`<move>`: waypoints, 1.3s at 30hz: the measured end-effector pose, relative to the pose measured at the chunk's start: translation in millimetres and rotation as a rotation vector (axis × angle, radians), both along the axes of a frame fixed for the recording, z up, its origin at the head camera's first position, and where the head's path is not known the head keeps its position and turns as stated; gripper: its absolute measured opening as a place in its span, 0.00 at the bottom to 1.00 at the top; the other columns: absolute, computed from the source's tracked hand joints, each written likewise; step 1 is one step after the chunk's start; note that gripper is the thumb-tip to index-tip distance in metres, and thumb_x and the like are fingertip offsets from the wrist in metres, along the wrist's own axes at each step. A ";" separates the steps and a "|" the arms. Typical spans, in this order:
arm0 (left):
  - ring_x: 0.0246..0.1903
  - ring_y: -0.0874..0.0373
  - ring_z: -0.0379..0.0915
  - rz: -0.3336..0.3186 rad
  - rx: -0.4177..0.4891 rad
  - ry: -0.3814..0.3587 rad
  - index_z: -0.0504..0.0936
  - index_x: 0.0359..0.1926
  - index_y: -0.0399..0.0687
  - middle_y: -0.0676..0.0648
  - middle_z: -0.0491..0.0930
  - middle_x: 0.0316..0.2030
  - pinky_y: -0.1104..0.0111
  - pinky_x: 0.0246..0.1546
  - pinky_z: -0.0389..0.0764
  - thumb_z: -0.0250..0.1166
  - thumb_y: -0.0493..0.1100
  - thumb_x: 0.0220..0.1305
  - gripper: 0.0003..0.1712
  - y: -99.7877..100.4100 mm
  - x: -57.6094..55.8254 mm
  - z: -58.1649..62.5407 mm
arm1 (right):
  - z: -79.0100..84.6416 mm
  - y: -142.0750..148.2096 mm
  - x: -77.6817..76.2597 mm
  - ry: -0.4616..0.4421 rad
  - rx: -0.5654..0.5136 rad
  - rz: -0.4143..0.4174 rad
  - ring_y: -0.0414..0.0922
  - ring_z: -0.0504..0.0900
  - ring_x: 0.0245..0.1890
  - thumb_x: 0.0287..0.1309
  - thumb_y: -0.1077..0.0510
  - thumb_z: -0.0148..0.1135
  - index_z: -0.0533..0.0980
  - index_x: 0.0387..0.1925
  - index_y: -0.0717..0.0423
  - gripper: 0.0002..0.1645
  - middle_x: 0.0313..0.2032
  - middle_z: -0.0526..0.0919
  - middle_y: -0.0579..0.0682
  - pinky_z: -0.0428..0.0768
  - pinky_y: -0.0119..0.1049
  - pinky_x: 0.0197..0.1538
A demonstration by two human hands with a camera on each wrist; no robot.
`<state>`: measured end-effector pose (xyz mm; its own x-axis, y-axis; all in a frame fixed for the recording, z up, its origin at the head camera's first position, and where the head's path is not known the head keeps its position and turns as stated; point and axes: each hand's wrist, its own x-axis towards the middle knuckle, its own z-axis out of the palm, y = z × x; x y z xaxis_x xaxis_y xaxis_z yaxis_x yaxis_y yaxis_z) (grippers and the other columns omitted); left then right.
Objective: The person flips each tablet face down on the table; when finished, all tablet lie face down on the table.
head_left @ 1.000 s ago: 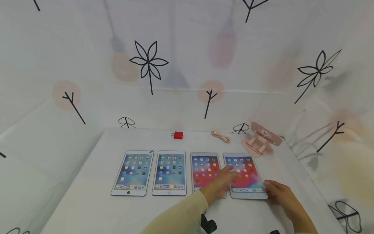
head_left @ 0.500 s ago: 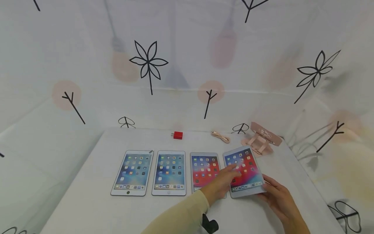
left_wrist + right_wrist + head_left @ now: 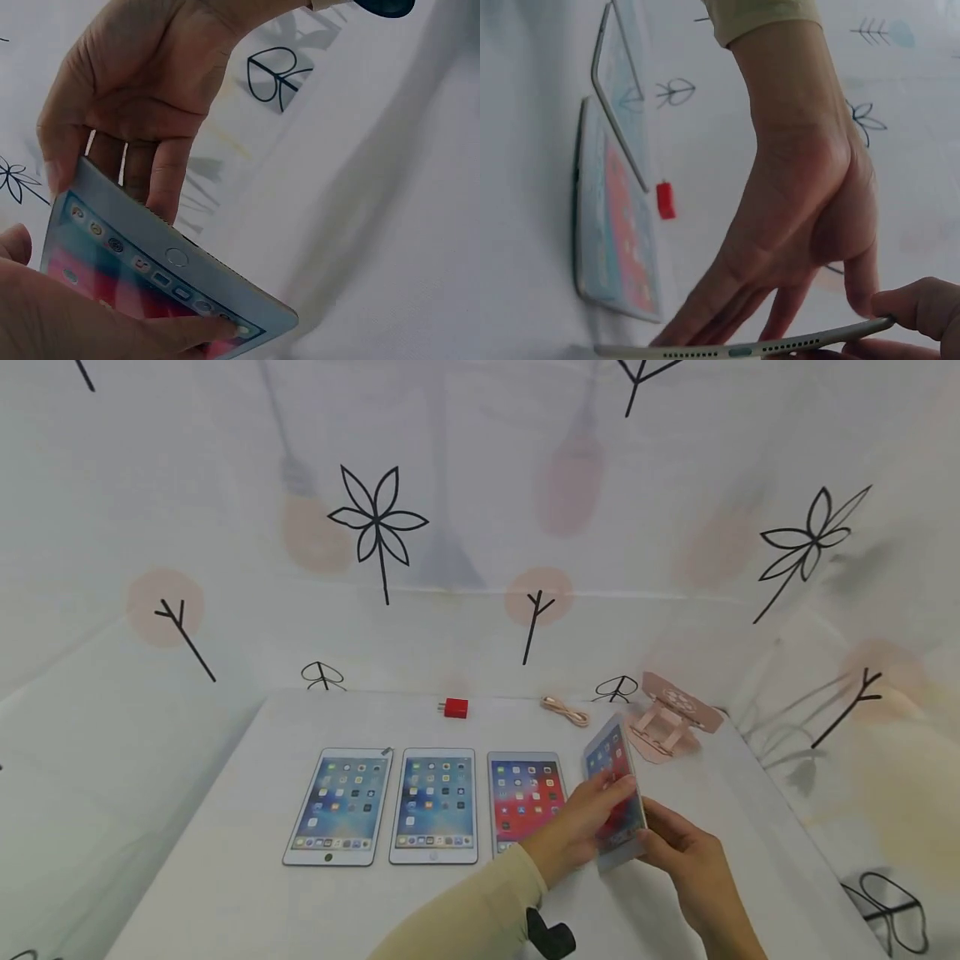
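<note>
A white-framed tablet [image 3: 613, 793] with a red and blue screen stands raised and steeply tilted at the right of the table. My right hand [image 3: 693, 868] grips its right edge near the bottom corner, the thumb on the rim. My left hand [image 3: 573, 827] spans the screen side and holds the tablet there, thumb toward the right edge and fingers toward the left; its fingertips are partly hidden. In the left wrist view, one left finger [image 3: 187, 330] lies across the icons above the home button. The tablet's bottom edge [image 3: 742, 350] with its port shows in the right wrist view.
Left of my hands lie a red-screened tablet [image 3: 525, 793] and two blue-screened tablets, one in the middle [image 3: 435, 806] and one at far left [image 3: 337, 806]. Behind them are a red charger plug [image 3: 455, 708], a coiled cable [image 3: 566, 712] and a pink folding stand [image 3: 675, 714].
The tablet has gone from lying flat to steeply tilted, its right side lifted and swung left. My right hand has moved left with that edge; my left hand stays over the screen.
</note>
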<state>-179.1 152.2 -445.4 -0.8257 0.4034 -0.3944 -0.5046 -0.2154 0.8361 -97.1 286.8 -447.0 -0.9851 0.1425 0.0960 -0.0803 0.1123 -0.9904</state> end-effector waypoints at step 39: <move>0.43 0.53 0.82 0.149 0.137 0.053 0.82 0.56 0.37 0.42 0.86 0.45 0.60 0.47 0.84 0.61 0.32 0.68 0.17 -15.9 -5.6 -24.3 | -32.9 72.5 -14.4 -0.323 0.540 0.128 0.45 0.79 0.44 0.58 0.53 0.74 0.52 0.75 0.75 0.57 0.57 0.75 0.67 0.81 0.32 0.40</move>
<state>-184.7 136.3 -469.7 -0.8986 0.3217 -0.2985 -0.4144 -0.3982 0.8184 -111.5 359.3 -479.9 -0.9824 0.0360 -0.1833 0.1667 0.6118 -0.7733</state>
